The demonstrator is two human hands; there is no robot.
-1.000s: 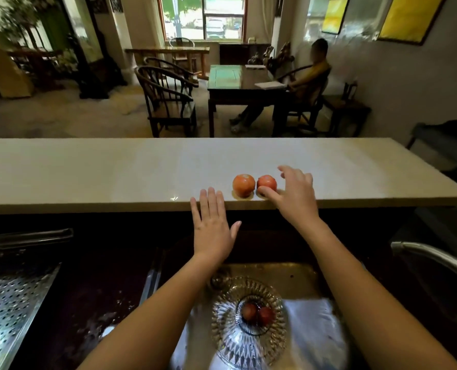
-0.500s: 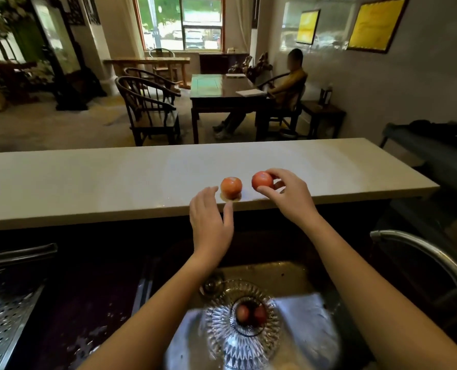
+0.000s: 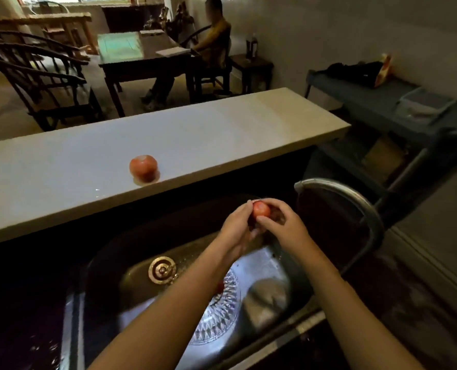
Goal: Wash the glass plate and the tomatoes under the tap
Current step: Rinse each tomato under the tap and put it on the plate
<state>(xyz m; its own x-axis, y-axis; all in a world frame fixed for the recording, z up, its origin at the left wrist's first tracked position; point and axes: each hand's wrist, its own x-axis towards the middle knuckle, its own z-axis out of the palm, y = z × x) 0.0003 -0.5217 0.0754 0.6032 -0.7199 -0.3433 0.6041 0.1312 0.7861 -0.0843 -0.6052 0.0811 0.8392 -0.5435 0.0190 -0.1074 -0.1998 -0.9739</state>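
Both my hands hold one red tomato [image 3: 261, 209] over the steel sink [image 3: 264, 265], just left of the curved tap [image 3: 355, 201]. My left hand [image 3: 236, 225] cups it from the left, and my right hand [image 3: 283, 225] wraps it from the right. A second tomato [image 3: 143, 168] rests on the pale counter [image 3: 222, 134] near its front edge. The cut-glass plate [image 3: 219, 313] lies in the sink under my left forearm, with a bit of red tomato [image 3: 220, 287] showing on it. I cannot make out any running water.
The sink drain [image 3: 162, 269] is at the basin's far left. The dark worktop [image 3: 422, 303] surrounds the sink. Behind the counter a person [image 3: 211, 41] sits at a dark table [image 3: 141, 54] with chairs [image 3: 43, 76]. A blue-grey rack [image 3: 398, 102] stands at the right.
My right hand lifted one tomato off the counter and brought it down over the sink. My left hand joined it on the tomato. The view swung right and down.
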